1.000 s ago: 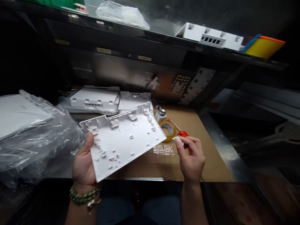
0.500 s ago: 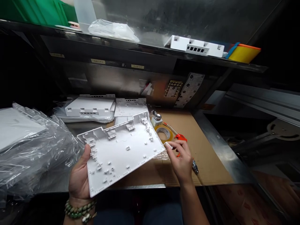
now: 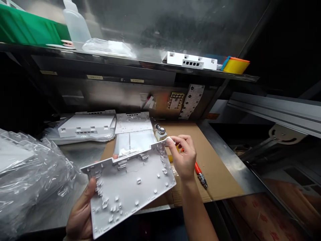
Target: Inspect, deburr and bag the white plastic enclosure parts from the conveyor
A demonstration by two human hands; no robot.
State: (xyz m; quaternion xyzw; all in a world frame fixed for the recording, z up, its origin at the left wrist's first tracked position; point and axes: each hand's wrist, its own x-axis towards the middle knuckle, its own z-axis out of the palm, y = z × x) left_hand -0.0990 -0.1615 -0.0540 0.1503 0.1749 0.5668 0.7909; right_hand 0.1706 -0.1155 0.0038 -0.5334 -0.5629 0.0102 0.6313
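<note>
A white plastic housing panel (image 3: 132, 190), its ribbed inner side towards me, is tilted in front of me. My left hand (image 3: 81, 211) grips its left edge, thumb on the inner face and some fingers behind. At the far right corner, my right hand (image 3: 185, 156) pinches a small white wad, like tissue or cloth (image 3: 169, 140), against or very near the rim. Just beyond stands a small bottle with a metal top (image 3: 161, 132). Yellow tape (image 3: 171, 158) is mostly hidden behind the panel and hand. A red-handled screwdriver (image 3: 200, 174) lies right of my wrist.
White housings (image 3: 85, 125) are stacked at the back left, beside another panel (image 3: 132, 122) and a pale flat packet (image 3: 136, 142). Plastic-wrapped parts (image 3: 27, 167) fill the left. Cardboard (image 3: 215, 174) covers the bench. The shelf above carries a housing (image 3: 192, 61) and a green bin (image 3: 32, 28).
My right hand with the white wad has moved from the panel's right near corner up to its far right corner. The panel has tilted and sits lower in view; the camera view has shifted.
</note>
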